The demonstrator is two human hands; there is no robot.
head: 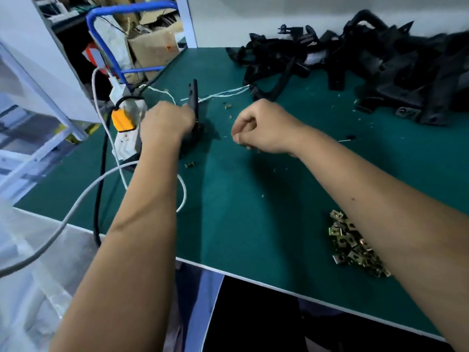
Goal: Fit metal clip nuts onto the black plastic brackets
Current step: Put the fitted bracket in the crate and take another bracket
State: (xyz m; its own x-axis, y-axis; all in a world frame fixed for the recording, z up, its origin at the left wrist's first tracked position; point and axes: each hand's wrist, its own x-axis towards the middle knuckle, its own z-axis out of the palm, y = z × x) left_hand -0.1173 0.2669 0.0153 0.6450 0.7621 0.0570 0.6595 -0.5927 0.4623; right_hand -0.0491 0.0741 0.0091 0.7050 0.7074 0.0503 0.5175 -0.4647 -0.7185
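Note:
My left hand [166, 120] grips a black plastic bracket [195, 97] that stands upright on the green mat, its upper end sticking up past my fingers. My right hand [261, 127] hovers just to the right of it with fingers curled; small metal pieces seem pinched at its fingertips, but blur hides them. A heap of several brass-coloured clip nuts [352, 246] lies near the front edge, partly under my right forearm. A pile of black brackets [380, 64] fills the back right of the mat.
A single clip nut [189, 164] lies below the held bracket, another [227, 106] behind it. A power strip with an orange plug [123, 121], white and black cables [101, 179] and a white string [220, 94] crowd the left side. Green mat [241, 212] edge runs diagonally in front.

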